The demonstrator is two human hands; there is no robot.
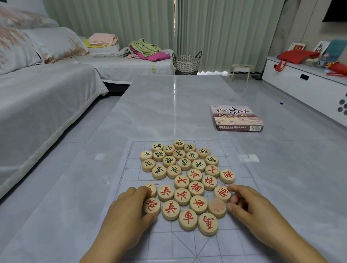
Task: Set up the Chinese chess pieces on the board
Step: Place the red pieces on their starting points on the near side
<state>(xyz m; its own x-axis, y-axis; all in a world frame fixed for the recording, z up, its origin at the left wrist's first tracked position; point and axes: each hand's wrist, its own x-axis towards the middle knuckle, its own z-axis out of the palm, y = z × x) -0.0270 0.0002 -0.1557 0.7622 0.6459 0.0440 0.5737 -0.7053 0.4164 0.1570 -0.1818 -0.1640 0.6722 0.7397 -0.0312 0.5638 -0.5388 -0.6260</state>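
A thin sheet printed with the chess board grid (196, 252) lies on the grey table. Round wooden pieces are bunched in its middle: dark-lettered pieces (178, 157) farther away, red-lettered pieces (193, 199) nearer me. My left hand (129, 213) lies at the left edge of the red bunch, with thumb and fingers curled round a red cannon piece (152, 206). My right hand (252, 205) is at the right edge, its loosely curled fingertips touching a blurred red piece (217, 208) and lying beside another red piece (222, 193).
The chess box (236, 118) lies on the table at the far right. A sofa (34, 103) runs along the left, a white cabinet (312, 86) along the right. A woven basket (186, 63) stands beyond the table's far end.
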